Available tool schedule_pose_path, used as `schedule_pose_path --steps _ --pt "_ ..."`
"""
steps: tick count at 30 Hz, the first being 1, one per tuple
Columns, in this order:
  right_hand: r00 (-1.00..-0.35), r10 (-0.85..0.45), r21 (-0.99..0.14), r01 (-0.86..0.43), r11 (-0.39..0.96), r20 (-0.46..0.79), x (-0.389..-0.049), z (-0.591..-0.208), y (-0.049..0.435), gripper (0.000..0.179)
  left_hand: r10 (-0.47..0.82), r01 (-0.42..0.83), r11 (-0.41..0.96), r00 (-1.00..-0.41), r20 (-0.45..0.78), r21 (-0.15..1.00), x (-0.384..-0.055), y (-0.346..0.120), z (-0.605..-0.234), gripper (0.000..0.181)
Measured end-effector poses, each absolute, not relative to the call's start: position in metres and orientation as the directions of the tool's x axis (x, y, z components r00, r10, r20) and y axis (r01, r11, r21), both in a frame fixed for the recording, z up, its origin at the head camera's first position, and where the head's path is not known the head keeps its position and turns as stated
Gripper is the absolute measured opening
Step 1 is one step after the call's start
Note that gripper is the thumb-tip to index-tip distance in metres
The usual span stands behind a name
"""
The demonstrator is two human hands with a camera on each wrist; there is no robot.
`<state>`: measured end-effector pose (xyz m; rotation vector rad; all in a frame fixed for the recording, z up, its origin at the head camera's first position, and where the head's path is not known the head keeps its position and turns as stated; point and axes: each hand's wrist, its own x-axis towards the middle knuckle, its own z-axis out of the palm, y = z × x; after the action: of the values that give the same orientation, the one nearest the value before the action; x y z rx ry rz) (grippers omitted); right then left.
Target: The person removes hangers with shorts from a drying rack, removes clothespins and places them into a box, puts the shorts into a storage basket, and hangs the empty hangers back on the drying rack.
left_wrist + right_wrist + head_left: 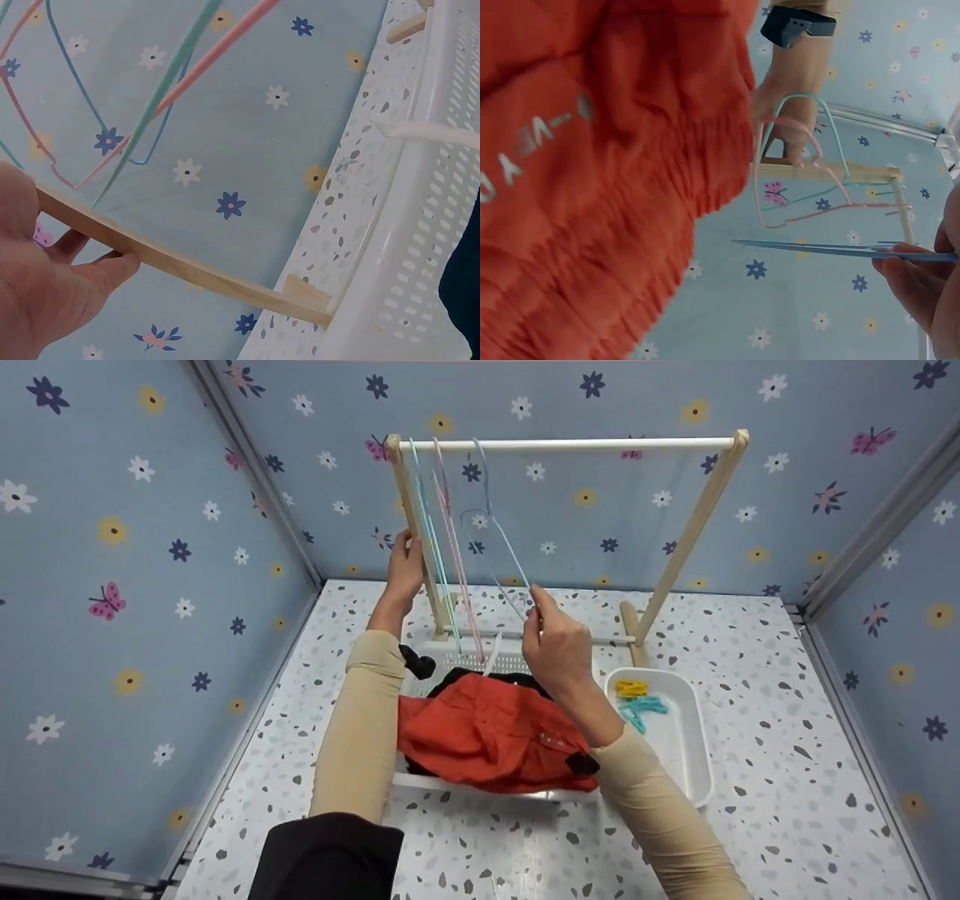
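My left hand (pixel 405 570) grips the left wooden post (pixel 180 264) of a small clothes rack, thumb and fingers on either side of it. A blue clothes hanger (pixel 512 550) has its hook over the white rod (pixel 585 445). My right hand (pixel 561 649) pinches this hanger near its lower end, above the basket. Left of it, a pink hanger (pixel 452 529) and a mint-green hanger (pixel 429 521) hang near the left post. A red garment (pixel 484 727) with a gathered edge and white lettering lies below my hands, large in the right wrist view.
The white perforated basket (pixel 450 784) under the red garment also holds dark cloth (pixel 450 681). At its right stands a white tray (pixel 705 750) with yellow clothespins (pixel 631 688) and teal clothespins (pixel 646 705). Flowered panels (pixel 585 532) surround the speckled table (pixel 787 750).
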<state>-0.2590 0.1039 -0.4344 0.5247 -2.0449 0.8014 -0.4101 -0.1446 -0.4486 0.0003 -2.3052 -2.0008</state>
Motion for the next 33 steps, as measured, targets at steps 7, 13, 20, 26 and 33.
schedule_pose_path --steps 7,13,20,26,33 --pt "-0.617 -0.122 -0.376 -0.612 0.696 0.777 -0.257 -0.447 0.103 0.025 -0.04 0.026 0.115 -0.999 0.031 0.993 -0.408 -0.144 -0.45 0.05" --pt "-0.657 -0.158 -0.37 -0.588 0.719 0.737 -0.256 -0.449 0.104 0.019 0.021 0.001 0.061 -1.0 0.0 0.998 -0.408 -0.151 -0.445 0.049" --pt "-0.675 -0.227 -0.352 -0.606 0.713 0.702 -0.257 -0.451 0.111 0.022 0.092 -0.031 0.099 -0.995 -0.04 0.995 -0.404 -0.168 -0.43 0.049" --pt "-0.685 -0.247 -0.372 -0.62 0.691 0.685 -0.252 -0.456 0.118 0.019 0.068 0.015 0.242 -0.998 -0.002 0.97 -0.39 -0.181 -0.425 0.048" --pt "-0.746 -0.21 -0.511 -0.604 0.612 0.632 -0.232 -0.451 0.128 0.015 0.076 0.057 0.343 -0.997 0.033 0.937 -0.34 -0.201 -0.425 0.047"
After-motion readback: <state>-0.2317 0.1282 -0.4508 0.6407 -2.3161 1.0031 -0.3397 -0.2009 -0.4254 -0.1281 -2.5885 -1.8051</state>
